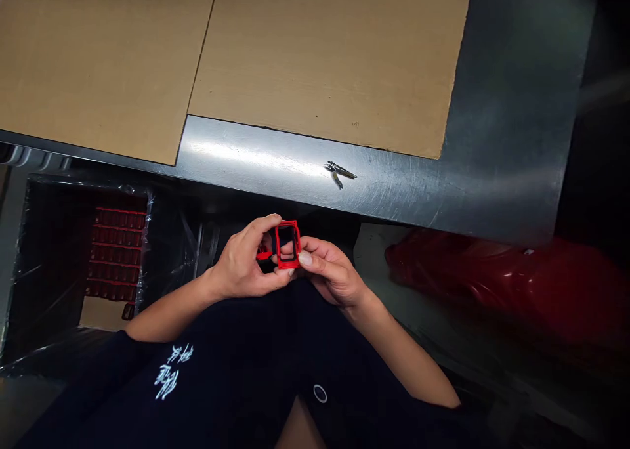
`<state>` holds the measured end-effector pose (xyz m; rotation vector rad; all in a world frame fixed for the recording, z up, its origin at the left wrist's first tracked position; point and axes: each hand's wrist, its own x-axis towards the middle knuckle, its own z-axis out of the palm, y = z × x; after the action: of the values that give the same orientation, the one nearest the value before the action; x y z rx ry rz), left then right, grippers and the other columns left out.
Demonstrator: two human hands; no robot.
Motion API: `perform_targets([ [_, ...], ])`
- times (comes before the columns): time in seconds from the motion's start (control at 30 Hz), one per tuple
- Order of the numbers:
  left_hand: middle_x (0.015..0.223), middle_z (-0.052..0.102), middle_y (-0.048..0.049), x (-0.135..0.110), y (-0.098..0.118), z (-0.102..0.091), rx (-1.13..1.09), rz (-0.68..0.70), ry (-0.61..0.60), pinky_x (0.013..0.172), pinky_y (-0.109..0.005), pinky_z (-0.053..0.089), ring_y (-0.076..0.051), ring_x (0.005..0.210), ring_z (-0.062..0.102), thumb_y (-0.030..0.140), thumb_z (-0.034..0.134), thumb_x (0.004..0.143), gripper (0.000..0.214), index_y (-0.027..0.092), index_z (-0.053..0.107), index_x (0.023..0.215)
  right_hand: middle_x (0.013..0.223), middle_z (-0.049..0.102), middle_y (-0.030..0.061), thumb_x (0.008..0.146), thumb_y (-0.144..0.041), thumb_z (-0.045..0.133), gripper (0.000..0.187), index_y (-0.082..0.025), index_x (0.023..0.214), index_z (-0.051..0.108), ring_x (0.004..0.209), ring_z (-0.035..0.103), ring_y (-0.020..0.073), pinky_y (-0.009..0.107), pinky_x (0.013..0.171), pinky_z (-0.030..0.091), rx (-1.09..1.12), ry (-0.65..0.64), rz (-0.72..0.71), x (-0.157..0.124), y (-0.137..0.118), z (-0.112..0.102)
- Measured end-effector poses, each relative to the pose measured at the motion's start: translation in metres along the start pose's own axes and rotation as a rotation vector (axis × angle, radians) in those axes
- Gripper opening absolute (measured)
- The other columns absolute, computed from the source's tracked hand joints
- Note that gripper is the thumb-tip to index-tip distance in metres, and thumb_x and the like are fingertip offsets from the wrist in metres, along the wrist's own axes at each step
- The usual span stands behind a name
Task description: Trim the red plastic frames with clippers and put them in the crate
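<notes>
A small red plastic frame (288,244) with a dark rectangular opening is held upright over my lap, below the table's edge. My left hand (243,265) is closed on its left side, thumb under the bottom edge and forefinger curled over the top. My right hand (331,270) is closed on its right side, thumb pressed against the frame's lower right edge. A second small red piece (263,255) shows inside my left hand's grip.
A steel table (492,140) carries two brown cardboard sheets (325,55). Small metal nippers (337,171) lie near its front edge. At lower left a plastic-lined bin (59,265) holds rows of red frames (116,255). A blurred red object (502,285) lies at lower right.
</notes>
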<state>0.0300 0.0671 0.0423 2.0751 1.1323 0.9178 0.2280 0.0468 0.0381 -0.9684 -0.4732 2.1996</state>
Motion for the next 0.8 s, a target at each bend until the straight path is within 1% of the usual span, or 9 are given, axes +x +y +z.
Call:
perform_targets([
  [0.07, 0.117, 0.072, -0.013, -0.001, -0.0018, 0.0006, -0.008, -0.004, -0.004, 0.072, -0.032, 0.065, -0.023, 0.089, 0.077, 0.038, 0.08, 0.076, 0.08, 0.019, 0.042, 0.144, 0.094, 0.078, 0.0057, 0.076, -0.048, 0.088, 0.04, -0.018, 0.101, 0.077, 0.074, 0.073, 0.0146, 0.026, 0.071, 0.06, -0.026, 0.042, -0.028, 0.0, 0.0008, 0.0013],
  [0.13, 0.118, 0.072, -0.013, -0.002, -0.0031, 0.0011, -0.021, -0.014, -0.012, 0.072, -0.032, 0.065, -0.023, 0.09, 0.078, 0.038, 0.08, 0.076, 0.081, 0.02, 0.041, 0.144, 0.092, 0.078, 0.0051, 0.075, -0.049, 0.088, 0.041, -0.018, 0.1, 0.077, 0.072, 0.072, 0.0143, 0.027, 0.07, 0.06, -0.062, 0.071, -0.057, 0.0001, 0.0017, 0.0022],
  [0.27, 0.125, 0.07, -0.0143, -0.0028, -0.0031, 0.0023, -0.086, -0.04, -0.02, 0.075, -0.031, 0.066, -0.023, 0.095, 0.078, 0.034, 0.079, 0.077, 0.08, 0.022, 0.04, 0.145, 0.087, 0.077, 0.0035, 0.073, -0.048, 0.09, 0.04, -0.019, 0.096, 0.074, 0.076, 0.073, 0.0162, 0.03, 0.076, 0.06, -0.119, 0.096, -0.122, 0.0, 0.0035, 0.0032],
  [0.37, 0.13, 0.069, -0.0151, -0.0024, -0.0023, 0.0024, -0.177, -0.056, -0.03, 0.078, -0.031, 0.066, -0.024, 0.099, 0.078, 0.03, 0.079, 0.077, 0.079, 0.024, 0.039, 0.146, 0.091, 0.078, 0.0032, 0.074, -0.046, 0.09, 0.039, -0.021, 0.097, 0.073, 0.081, 0.076, 0.0186, 0.033, 0.081, 0.061, -0.137, 0.106, -0.152, -0.0008, 0.0039, 0.0044],
  [0.47, 0.132, 0.068, -0.0155, -0.0026, -0.0025, 0.0015, -0.274, -0.081, -0.05, 0.078, -0.031, 0.066, -0.023, 0.098, 0.078, 0.028, 0.08, 0.077, 0.08, 0.025, 0.04, 0.146, 0.095, 0.079, 0.0035, 0.074, -0.045, 0.09, 0.038, -0.022, 0.098, 0.072, 0.084, 0.077, 0.0189, 0.034, 0.083, 0.062, -0.159, 0.13, -0.197, -0.0025, 0.0025, 0.0066],
  [0.63, 0.133, 0.066, -0.0164, -0.0057, -0.0055, 0.0004, -0.403, -0.123, -0.057, 0.07, -0.029, 0.063, -0.019, 0.088, 0.074, 0.028, 0.079, 0.079, 0.074, 0.025, 0.043, 0.144, 0.098, 0.078, 0.0039, 0.074, -0.043, 0.09, 0.038, -0.023, 0.1, 0.07, 0.093, 0.076, 0.0217, 0.038, 0.089, 0.062, -0.193, 0.193, -0.25, -0.0051, 0.0007, 0.008],
  [0.73, 0.122, 0.068, -0.0131, -0.008, -0.0076, 0.0012, -0.46, -0.14, -0.049, 0.065, -0.027, 0.06, -0.014, 0.077, 0.068, 0.028, 0.077, 0.08, 0.07, 0.025, 0.045, 0.142, 0.097, 0.077, 0.003, 0.073, -0.043, 0.091, 0.04, -0.023, 0.101, 0.07, 0.091, 0.075, 0.0203, 0.038, 0.088, 0.063, -0.192, 0.232, -0.28, -0.0054, 0.0021, 0.0062],
  [0.8, 0.115, 0.068, -0.0111, -0.0091, -0.0084, 0.0019, -0.496, -0.145, -0.046, 0.064, -0.027, 0.059, -0.013, 0.074, 0.065, 0.029, 0.076, 0.082, 0.066, 0.025, 0.046, 0.141, 0.1, 0.076, 0.0029, 0.074, -0.042, 0.091, 0.04, -0.024, 0.103, 0.07, 0.09, 0.075, 0.0195, 0.038, 0.087, 0.063, -0.205, 0.247, -0.305, -0.0053, 0.003, 0.005],
])
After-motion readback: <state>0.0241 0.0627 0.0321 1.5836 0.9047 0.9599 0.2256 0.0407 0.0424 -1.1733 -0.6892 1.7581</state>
